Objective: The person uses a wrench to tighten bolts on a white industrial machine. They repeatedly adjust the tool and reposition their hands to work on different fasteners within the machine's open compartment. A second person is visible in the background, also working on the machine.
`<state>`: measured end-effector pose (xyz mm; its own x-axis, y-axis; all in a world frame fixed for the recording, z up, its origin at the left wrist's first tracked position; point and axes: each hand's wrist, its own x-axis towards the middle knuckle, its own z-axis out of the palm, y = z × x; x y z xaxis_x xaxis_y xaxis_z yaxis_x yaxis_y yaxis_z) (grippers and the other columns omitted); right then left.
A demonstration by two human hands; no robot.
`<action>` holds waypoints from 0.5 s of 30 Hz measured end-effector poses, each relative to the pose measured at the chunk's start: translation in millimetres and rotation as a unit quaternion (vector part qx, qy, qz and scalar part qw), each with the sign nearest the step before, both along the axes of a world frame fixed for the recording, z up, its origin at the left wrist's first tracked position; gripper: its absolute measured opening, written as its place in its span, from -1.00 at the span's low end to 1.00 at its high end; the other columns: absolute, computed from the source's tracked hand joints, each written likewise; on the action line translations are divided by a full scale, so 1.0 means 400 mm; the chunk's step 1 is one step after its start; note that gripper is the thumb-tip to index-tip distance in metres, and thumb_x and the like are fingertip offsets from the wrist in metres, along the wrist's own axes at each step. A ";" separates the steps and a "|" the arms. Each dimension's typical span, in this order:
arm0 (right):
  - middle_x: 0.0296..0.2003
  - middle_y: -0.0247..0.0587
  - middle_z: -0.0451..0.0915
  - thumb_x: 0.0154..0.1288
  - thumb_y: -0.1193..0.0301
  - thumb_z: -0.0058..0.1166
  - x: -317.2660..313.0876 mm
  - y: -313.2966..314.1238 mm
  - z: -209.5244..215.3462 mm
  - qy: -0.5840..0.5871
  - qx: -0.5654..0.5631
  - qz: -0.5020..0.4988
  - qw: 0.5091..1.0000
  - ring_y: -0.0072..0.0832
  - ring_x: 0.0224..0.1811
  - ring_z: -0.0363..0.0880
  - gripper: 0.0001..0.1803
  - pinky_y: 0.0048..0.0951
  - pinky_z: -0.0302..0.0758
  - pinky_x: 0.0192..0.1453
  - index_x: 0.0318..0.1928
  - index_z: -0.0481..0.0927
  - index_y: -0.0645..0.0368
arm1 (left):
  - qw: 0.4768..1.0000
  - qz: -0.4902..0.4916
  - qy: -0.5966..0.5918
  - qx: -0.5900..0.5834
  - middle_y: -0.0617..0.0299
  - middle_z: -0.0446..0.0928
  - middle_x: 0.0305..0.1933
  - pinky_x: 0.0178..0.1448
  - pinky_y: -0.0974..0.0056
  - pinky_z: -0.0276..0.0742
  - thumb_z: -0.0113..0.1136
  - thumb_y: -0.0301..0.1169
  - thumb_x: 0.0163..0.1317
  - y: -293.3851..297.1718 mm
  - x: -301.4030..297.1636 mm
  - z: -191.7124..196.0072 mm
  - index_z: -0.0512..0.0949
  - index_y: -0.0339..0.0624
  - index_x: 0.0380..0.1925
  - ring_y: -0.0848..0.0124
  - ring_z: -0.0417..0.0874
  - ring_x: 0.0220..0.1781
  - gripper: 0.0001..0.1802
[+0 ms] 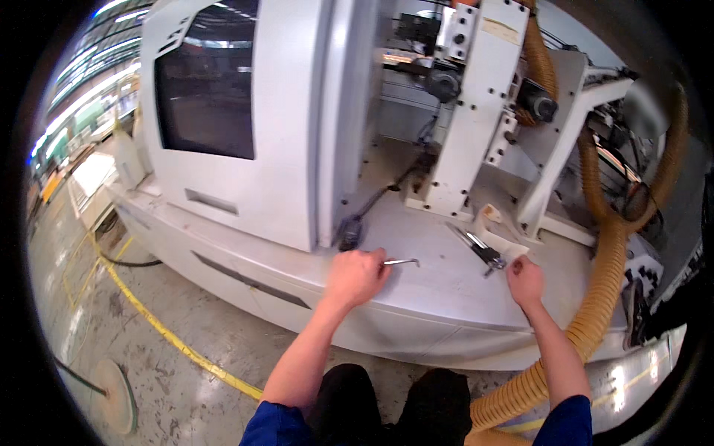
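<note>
Standing open behind its slid-aside white window door [223,111], the grey machine bed [439,290] carries black-handled pliers [480,249] near its front edge, just beside the loosely curled, empty right hand [525,280], while the left hand [357,275] grips a bent silver hex key [401,262] above that edge.

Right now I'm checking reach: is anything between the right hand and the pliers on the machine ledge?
Nothing visible. The right hand is just beside the pliers, with only bare ledge between. The left hand holds a hex key farther left.
</note>
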<state>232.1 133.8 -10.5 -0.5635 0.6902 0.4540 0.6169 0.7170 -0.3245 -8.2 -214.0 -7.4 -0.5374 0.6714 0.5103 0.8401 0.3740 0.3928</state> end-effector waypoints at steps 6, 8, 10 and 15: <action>-0.32 0.11 0.75 0.26 0.33 0.25 -0.012 0.019 -0.019 0.011 0.014 0.011 1.000 0.07 -0.24 0.76 -0.80 -0.02 0.68 -0.11 -0.25 0.68 0.23 | 1.000 0.015 0.017 -0.012 -0.01 0.68 -0.49 -0.25 -0.10 0.65 0.33 -0.26 0.28 -0.006 0.006 0.026 0.62 -0.16 -0.41 -0.07 0.74 -0.38 -0.78; -0.33 0.11 0.74 0.26 0.32 0.25 -0.019 0.000 -0.003 0.013 -0.002 0.001 1.000 0.07 -0.23 0.75 -0.80 0.02 0.68 -0.11 -0.27 0.68 0.22 | 0.999 0.023 0.019 -0.014 -0.04 0.67 -0.49 -0.25 -0.11 0.64 0.33 -0.28 0.29 -0.008 0.003 0.024 0.60 -0.17 -0.43 -0.08 0.74 -0.39 -0.78; -0.30 0.12 0.75 0.32 0.25 0.20 -0.014 0.011 -0.018 -0.006 0.011 0.008 1.000 0.08 -0.18 0.75 -0.77 0.07 0.68 -0.07 -0.25 0.69 0.17 | 0.999 0.024 0.025 -0.014 -0.07 0.65 -0.50 -0.26 -0.12 0.61 0.31 -0.31 0.29 0.000 -0.009 0.011 0.57 -0.20 -0.46 -0.10 0.72 -0.40 -0.77; -0.26 0.10 0.76 0.36 0.18 0.19 0.034 0.025 -0.024 -0.029 -0.014 -0.048 0.998 0.08 -0.13 0.76 -0.71 0.11 0.69 0.00 -0.17 0.69 0.16 | 0.999 -0.023 0.005 0.036 -0.12 0.54 -0.57 -0.32 -0.13 0.48 0.28 -0.37 0.25 0.045 0.000 -0.015 0.49 -0.25 -0.51 -0.16 0.64 -0.45 -0.76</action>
